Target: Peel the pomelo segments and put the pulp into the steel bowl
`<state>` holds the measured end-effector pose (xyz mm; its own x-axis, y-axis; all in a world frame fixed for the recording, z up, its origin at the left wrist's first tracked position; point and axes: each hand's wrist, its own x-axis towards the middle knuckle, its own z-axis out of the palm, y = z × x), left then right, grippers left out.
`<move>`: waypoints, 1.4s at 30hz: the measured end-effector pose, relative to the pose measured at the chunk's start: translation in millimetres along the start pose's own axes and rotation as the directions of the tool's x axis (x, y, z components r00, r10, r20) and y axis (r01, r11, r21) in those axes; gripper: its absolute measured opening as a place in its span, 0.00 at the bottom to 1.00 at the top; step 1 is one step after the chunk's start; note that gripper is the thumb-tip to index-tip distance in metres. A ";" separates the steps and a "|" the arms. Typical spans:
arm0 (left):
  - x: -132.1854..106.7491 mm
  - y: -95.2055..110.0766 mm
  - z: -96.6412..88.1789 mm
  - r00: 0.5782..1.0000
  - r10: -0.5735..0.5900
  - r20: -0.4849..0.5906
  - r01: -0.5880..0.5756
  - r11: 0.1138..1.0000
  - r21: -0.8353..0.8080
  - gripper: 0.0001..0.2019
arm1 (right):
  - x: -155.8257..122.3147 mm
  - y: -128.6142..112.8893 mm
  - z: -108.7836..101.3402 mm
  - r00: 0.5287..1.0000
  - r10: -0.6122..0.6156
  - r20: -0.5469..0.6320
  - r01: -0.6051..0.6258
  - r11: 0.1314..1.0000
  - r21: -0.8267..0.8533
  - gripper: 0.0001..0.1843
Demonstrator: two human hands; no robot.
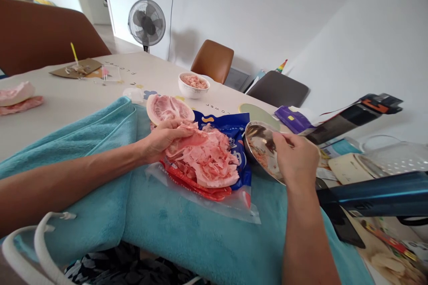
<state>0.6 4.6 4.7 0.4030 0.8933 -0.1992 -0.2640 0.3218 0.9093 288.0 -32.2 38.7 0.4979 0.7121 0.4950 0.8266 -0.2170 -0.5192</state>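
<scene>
While the left hand's (163,137) fingers pinched its upper-left edge, the pink fruit mass (207,156) sloped lengthwise toward lower right at frame centre. Whether the farther right hand (296,156) held the metal bowl (257,131), I could not tell. I counted one mass, two bowls, one white (192,92).

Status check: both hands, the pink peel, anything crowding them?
Left hand: gripping pink peel over plastic bags. Right hand: at metal bowl, grip unclear. Crowding: hollowed rind just beyond left hand.
</scene>
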 end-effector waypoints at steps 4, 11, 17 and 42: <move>-0.4 -1.0 0.1 1.000 -0.001 -0.019 0.001 1.000 0.027 0.09 | -2.2 1.4 -0.2 0.998 -0.067 0.019 0.067 0.997 -0.025 0.19; -0.3 -2.9 -0.7 0.998 -0.022 -0.065 0.027 0.997 0.074 0.07 | -2.3 4.4 6.9 0.977 -0.189 -0.097 0.187 0.982 -0.022 0.20; -4.0 -1.7 5.1 1.000 -0.007 -0.030 0.007 1.000 0.005 0.02 | -42.6 -37.4 9.9 0.866 -0.476 -0.154 0.500 0.833 0.236 0.11; -7.4 -8.7 1.8 0.984 0.063 0.169 -0.071 0.996 0.046 0.06 | -79.9 -67.4 36.2 0.744 -0.623 0.241 0.469 0.745 0.475 0.13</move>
<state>1.4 -5.4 -1.1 0.5276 0.8460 -0.0772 -0.2514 0.2423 0.9371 183.0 -50.3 9.0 -0.2076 0.8263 0.5235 0.7242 0.4896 -0.4856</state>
